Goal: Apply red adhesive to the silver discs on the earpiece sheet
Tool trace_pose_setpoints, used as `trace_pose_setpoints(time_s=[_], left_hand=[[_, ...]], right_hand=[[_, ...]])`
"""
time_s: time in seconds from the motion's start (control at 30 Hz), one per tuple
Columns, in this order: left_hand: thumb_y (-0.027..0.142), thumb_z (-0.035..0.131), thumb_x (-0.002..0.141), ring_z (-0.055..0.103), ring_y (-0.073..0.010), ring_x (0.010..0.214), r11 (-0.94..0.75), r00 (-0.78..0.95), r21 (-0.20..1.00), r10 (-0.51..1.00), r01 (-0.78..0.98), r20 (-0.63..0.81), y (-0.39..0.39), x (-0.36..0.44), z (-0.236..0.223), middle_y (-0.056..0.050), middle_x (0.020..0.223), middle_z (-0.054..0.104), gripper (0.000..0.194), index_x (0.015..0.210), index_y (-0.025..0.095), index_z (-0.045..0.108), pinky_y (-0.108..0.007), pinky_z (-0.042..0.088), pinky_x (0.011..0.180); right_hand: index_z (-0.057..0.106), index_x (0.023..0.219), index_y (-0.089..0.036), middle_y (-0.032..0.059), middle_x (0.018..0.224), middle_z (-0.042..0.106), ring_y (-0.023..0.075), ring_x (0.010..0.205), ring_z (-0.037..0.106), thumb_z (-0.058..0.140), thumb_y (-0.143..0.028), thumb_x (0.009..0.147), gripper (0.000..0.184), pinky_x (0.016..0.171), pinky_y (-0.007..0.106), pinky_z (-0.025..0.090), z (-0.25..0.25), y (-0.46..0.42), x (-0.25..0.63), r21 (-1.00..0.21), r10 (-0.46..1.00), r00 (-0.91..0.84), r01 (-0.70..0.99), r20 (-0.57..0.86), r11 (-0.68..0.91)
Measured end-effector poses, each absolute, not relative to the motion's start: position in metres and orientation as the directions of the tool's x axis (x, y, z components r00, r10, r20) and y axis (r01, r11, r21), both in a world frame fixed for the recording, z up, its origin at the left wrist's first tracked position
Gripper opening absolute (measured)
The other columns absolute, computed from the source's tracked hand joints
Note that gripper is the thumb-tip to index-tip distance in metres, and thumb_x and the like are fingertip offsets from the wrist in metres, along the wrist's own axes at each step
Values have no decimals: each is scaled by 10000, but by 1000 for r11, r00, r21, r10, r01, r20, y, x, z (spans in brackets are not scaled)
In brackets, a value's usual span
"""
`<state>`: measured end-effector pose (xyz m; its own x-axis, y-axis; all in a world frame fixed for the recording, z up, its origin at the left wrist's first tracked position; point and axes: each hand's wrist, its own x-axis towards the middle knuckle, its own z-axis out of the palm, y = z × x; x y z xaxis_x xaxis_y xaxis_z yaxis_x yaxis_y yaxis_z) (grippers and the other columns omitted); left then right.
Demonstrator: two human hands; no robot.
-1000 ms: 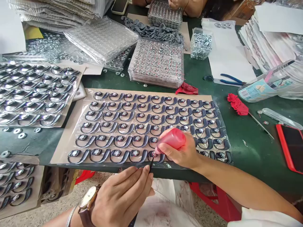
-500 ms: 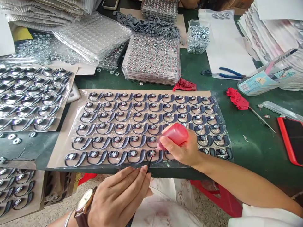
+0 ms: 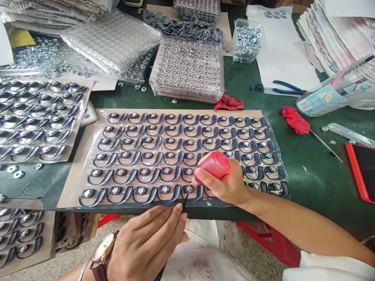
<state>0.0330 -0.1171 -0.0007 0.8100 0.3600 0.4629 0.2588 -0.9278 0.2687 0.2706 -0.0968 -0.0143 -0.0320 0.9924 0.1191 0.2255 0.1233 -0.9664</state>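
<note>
My left hand (image 3: 149, 238), wearing a watch, grips a thin black pointed tool, probably tweezers (image 3: 185, 201). Its tip touches the round silver speaker-like part (image 3: 187, 189) in the front row of the board. In my right hand (image 3: 224, 181) is a pink-red squeeze bottle (image 3: 215, 166), tilted with its lower end close above that same part; the nozzle is hard to make out. Rows of dark curved ear-hook pieces (image 3: 145, 177), each with a round silver part, lie on the film-covered brown cardboard (image 3: 73, 187). My right forearm and hand hide some front-row pieces.
Similar filled boards (image 3: 38, 121) lie at left. Clear trays of silver parts (image 3: 187, 70) stand behind, beside a clear box of metal rings (image 3: 247, 41). At right are blue-handled pliers (image 3: 288, 88), a plastic jar (image 3: 322, 99), a red cloth on a stick (image 3: 295, 120) and a red-cased phone (image 3: 361, 171).
The bottle in my right hand has shifted slightly left and tilted a little. My left hand and the black tool stay at the same part. The whole view has shifted slightly.
</note>
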Motion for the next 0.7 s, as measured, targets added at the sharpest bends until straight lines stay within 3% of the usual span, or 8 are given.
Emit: trace_pose_setpoints(time_s=[0.17, 0.5, 0.7], left_hand=[[121, 616, 892, 692, -204, 1000, -904, 819, 340, 393, 260, 418, -109, 36, 10, -113, 1055, 728, 203, 1070, 45, 676, -330, 572, 867], [106, 614, 886, 699, -187, 954, -892, 812, 372, 408, 256, 418, -101, 40, 15, -111, 1009, 735, 187, 1051, 48, 682, -328, 560, 850], [36, 573, 852, 700, -143, 821, -806, 735, 536, 519, 251, 436, -92, 42, 17, -85, 922, 740, 176, 985, 67, 684, -277, 575, 773]], right_hand=[[677, 700, -209, -5, 597, 691, 135, 560, 658, 645, -325, 871, 209, 551, 272, 533, -11, -97, 272, -963, 991, -26, 233, 131, 133], [650, 650, -207, 0, 593, 670, 126, 539, 617, 632, -333, 875, 258, 550, 280, 512, -12, -97, 272, -942, 982, -40, 278, 184, 188], [639, 689, -217, -27, 562, 667, 122, 548, 628, 675, -319, 843, 187, 598, 265, 544, -15, -100, 272, -951, 981, -91, 244, 172, 190]])
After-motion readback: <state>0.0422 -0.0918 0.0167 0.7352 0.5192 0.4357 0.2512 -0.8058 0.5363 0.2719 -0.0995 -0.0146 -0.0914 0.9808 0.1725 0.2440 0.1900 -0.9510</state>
